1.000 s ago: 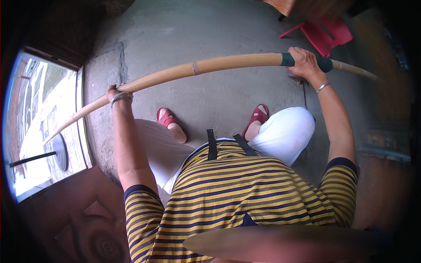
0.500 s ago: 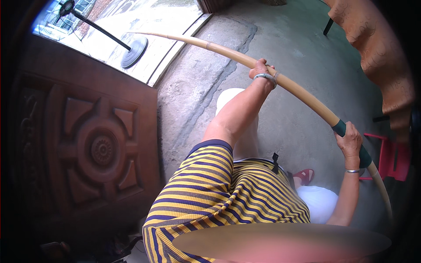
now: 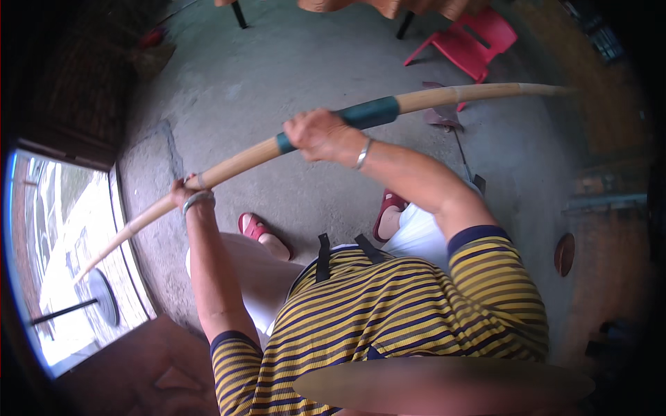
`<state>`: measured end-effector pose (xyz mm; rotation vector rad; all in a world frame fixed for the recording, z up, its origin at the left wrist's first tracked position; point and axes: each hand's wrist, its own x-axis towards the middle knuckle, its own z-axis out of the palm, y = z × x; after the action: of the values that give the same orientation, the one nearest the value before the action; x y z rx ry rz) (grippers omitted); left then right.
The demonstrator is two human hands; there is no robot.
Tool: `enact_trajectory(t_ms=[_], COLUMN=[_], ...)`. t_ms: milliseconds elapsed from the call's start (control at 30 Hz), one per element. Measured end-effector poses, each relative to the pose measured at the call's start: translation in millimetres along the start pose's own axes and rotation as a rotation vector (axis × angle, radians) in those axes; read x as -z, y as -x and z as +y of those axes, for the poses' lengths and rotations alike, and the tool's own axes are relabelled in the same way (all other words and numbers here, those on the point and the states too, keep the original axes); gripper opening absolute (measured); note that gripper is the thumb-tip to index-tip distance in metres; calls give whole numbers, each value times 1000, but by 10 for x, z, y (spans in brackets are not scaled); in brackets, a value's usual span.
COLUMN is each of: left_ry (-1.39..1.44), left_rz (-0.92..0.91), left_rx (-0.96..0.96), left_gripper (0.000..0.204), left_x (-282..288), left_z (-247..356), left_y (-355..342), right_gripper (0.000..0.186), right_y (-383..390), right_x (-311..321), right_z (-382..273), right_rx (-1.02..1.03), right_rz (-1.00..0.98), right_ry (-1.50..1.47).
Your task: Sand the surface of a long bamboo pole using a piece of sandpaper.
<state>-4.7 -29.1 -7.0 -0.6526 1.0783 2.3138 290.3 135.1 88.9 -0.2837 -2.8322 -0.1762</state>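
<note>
A long, curved, light bamboo pole [image 3: 236,164] with a dark green wrapped section spans the head view. My left hand [image 3: 186,194], a silver bangle at its wrist, grips the pole on the bare bamboo at the left. My right hand [image 3: 316,135] is closed on it around the left part of the green wrap. The pole's left end reaches in front of the bright doorway, and its right end blurs toward the rim. Under my arms are my striped shirt, white trousers and red sandals on the concrete floor [image 3: 215,83].
A red plastic chair [image 3: 463,48] stands upper right beside a table with a draped orange cover [image 3: 368,5]. A maroon dustpan-like object [image 3: 440,119] with a thin handle lies beyond the pole. At left are an open doorway, a black stand with round base [image 3: 104,301] and a wooden door [image 3: 139,367].
The view has swung back from the carved door toward the floor ahead. My right hand has shifted leftward along the pole, closer to my left hand, leaving more bamboo to its right.
</note>
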Motion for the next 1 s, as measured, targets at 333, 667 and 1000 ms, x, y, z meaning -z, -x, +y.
enact_trajectory(t_ms=[333, 667, 1000], left_ry=[-81, -171, -98], left_rz=[-64, 75, 48], left_rx=[-42, -19, -20], left_gripper=[22, 21, 25], left_x=[-80, -29, -216], left_z=[169, 141, 16], left_y=[-83, -324, 160], right_gripper=[30, 26, 31], right_y=[2039, 421, 1948], right_x=[892, 278, 948], right_z=[1855, 313, 1777], right_rx=[-418, -148, -550], right_rz=[57, -61, -97], right_ry=[264, 84, 256])
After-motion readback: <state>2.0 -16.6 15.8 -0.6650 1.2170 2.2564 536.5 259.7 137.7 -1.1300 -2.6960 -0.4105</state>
